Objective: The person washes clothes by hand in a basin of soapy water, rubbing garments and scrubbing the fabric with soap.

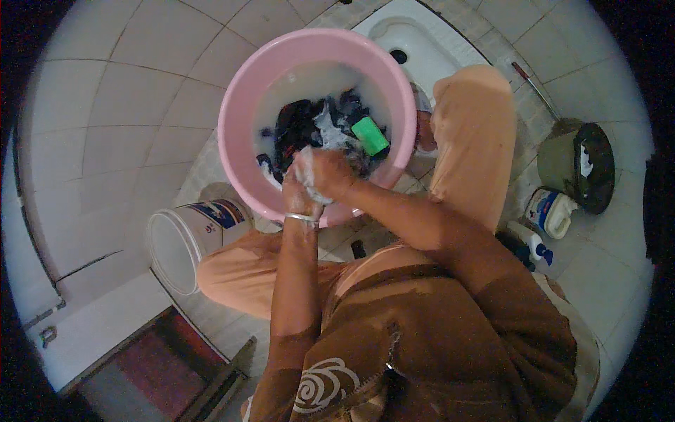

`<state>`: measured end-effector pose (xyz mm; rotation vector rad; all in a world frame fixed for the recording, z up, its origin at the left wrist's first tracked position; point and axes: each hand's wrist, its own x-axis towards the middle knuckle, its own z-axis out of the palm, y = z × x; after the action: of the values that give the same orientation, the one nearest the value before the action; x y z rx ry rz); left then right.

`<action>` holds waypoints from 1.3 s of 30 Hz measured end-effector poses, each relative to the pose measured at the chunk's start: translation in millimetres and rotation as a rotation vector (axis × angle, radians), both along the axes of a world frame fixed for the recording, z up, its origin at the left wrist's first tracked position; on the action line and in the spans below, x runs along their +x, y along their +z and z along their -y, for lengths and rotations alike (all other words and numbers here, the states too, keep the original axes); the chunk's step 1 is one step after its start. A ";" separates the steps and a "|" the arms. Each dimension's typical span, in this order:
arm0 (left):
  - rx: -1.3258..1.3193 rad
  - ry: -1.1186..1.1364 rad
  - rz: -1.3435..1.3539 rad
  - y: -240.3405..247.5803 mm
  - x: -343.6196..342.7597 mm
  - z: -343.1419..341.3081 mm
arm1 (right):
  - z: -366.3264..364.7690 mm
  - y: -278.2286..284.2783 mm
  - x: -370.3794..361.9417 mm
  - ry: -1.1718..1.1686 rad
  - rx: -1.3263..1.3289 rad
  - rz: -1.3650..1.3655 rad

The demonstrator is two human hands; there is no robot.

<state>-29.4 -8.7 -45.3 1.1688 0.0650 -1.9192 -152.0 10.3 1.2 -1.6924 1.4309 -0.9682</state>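
Two bare, wet hands meet in my remote view: the left hand (296, 188), a pale bangle (301, 217) at its wrist, and the right hand (332, 174), both just inside the near rim of a large, round, pink plastic basin (236, 130). I see the right fingers curled inward against the left hand, with white suds smeared over both; I cannot tell what the fingers of either hand pinch, if anything. Dark, wet, bunched cloth (294, 128) lies in cloudy water in the middle of the basin, reaching to the hands. A bright green rectangular bar (370, 136) rests on it near the basin's right wall. I have a white cylindrical bucket (193, 219) beside the basin's near left edge, and a white ceramic squat pan (436, 53) beyond its far right edge.
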 end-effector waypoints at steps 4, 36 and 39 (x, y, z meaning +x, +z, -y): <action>-0.167 -0.066 0.039 51.3 -25.6 -8.0 | 16.9 -27.5 -25.6 -0.256 0.323 0.000; -0.049 -0.221 -0.027 47.9 -19.4 -8.4 | 24.9 -16.8 -19.9 -0.135 0.361 0.125; -0.032 -0.228 0.067 41.8 3.8 3.6 | 23.1 -25.9 -35.1 0.187 0.422 0.186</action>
<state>-25.6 -12.3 -3.6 1.2627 -0.1402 -2.0683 -187.2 -12.9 -24.7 -1.3583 1.2264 -0.6466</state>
